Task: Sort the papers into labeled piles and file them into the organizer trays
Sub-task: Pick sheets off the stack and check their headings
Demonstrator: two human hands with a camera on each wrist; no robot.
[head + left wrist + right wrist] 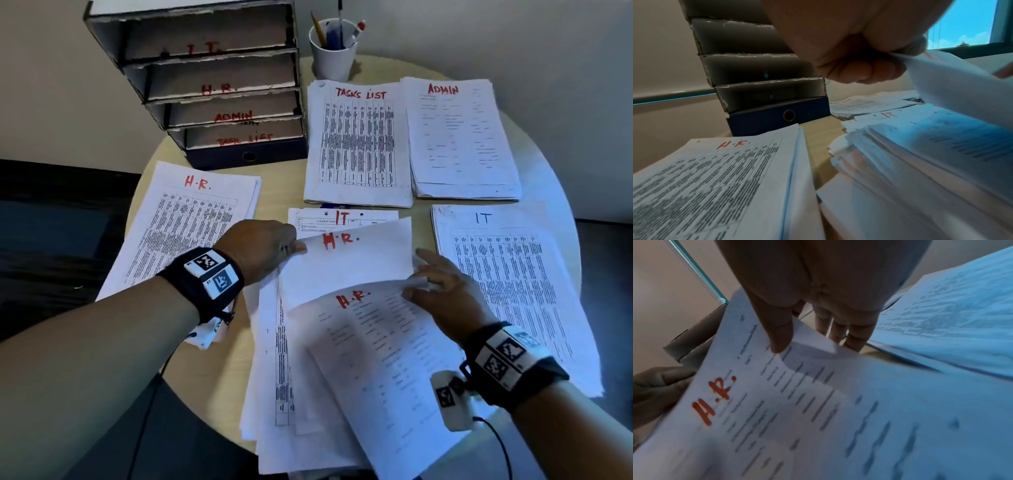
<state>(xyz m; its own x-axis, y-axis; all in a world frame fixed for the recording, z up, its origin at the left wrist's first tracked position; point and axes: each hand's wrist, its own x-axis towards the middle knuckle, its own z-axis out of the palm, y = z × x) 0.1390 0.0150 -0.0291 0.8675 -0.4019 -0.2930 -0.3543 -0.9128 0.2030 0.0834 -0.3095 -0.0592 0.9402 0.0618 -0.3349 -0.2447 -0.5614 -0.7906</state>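
Note:
Two loose sheets marked H.R. in red lie over the unsorted pile [274, 377] at the table's middle. My left hand [294, 246] pinches the left edge of the upper, mostly blank H.R. sheet [346, 263] and lifts it; in the left wrist view the curled fingers [869, 69] grip that sheet [951, 84]. My right hand [419, 277] pinches the top right corner of the lower, printed H.R. sheet [363, 342]; its thumb [779, 337] lies on top of the sheet [818, 402], with the fingers beneath. The H.R. pile [191, 219] sits to the left.
A cardboard organizer [219, 78] with trays marked I.T., H.R., ADMIN and TASK LIST stands at the back left. Piles marked TASKS LIST [359, 144], ADMIN [459, 137] and IT [507, 274] lie at the back and right. A white cup [332, 58] holds pens.

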